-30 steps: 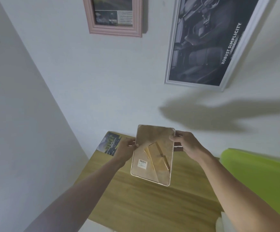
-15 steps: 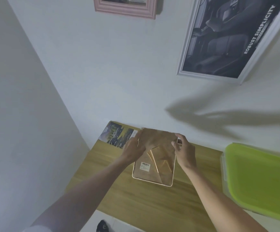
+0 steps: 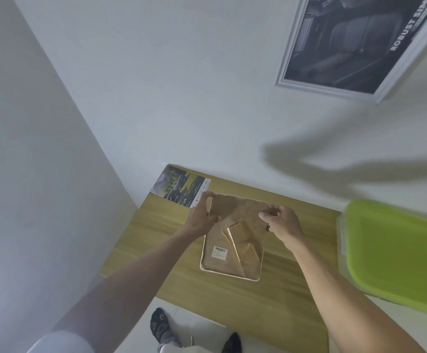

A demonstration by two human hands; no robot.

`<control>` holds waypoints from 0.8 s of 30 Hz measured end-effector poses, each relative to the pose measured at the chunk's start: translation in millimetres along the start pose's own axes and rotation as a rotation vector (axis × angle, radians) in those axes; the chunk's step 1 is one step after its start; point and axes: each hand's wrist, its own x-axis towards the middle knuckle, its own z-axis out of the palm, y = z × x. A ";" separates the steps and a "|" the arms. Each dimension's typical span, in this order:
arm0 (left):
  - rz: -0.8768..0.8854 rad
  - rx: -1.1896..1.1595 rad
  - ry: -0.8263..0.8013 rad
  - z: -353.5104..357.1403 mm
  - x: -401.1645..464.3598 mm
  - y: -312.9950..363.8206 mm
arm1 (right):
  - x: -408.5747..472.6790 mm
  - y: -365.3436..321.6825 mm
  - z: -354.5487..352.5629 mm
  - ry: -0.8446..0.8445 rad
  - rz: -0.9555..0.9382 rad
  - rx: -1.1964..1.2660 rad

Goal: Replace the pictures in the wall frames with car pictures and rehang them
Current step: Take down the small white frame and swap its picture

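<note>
A small picture frame lies face down on the wooden table. Its brown back shows a folded stand and a barcode label. My left hand pinches the far left corner of the back. The fingertips of my right hand grip the far right corner. The far edge of the brown backing looks slightly raised between them. A car picture lies flat at the table's far left corner, just beyond my left hand.
A large white-framed car interior poster hangs on the wall at upper right. A clear box with a lime green lid sits at the table's right end. My socked feet stand on the floor below the near edge.
The frame has gone from held up in the air to lying face down on the table. Both hands have shifted to its far edge. The view has tilted down, losing the pink wall frame.
</note>
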 end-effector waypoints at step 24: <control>-0.243 -0.505 -0.059 -37.1 -3.3 3.6 | -1.6 -1.0 -5.1 -0.096 0.030 0.236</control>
